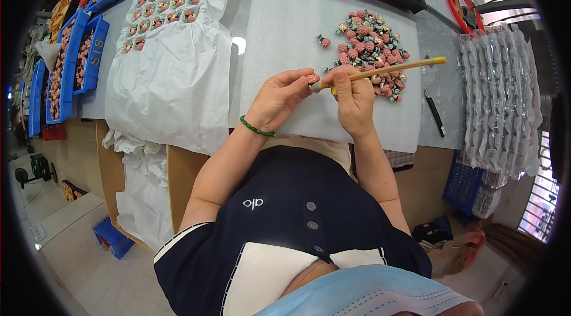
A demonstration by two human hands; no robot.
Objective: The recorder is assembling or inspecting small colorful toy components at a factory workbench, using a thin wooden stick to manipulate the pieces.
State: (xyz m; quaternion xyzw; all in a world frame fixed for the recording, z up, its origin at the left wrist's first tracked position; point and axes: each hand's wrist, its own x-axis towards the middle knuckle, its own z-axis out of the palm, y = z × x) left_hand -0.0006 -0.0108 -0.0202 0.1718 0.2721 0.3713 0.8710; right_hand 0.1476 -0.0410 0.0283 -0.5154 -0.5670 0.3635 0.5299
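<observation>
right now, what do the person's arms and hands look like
Both hands are ungloved: the left hand and the right hand. A green, braided-looking bracelet circles the left wrist; none shows on the right wrist. The sleeves are short and dark navy, and the left one ends in a white trim edged with dark dashes.

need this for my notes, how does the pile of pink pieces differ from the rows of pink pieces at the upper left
The pile is jumbled, its pieces heaped together; the rows are orderly, their pieces spaced apart. The pile lies loose on a white sheet, close to the right hand; the rows sit farther from that hand, off to the left. Both consist of small, partly pink pieces.
</observation>
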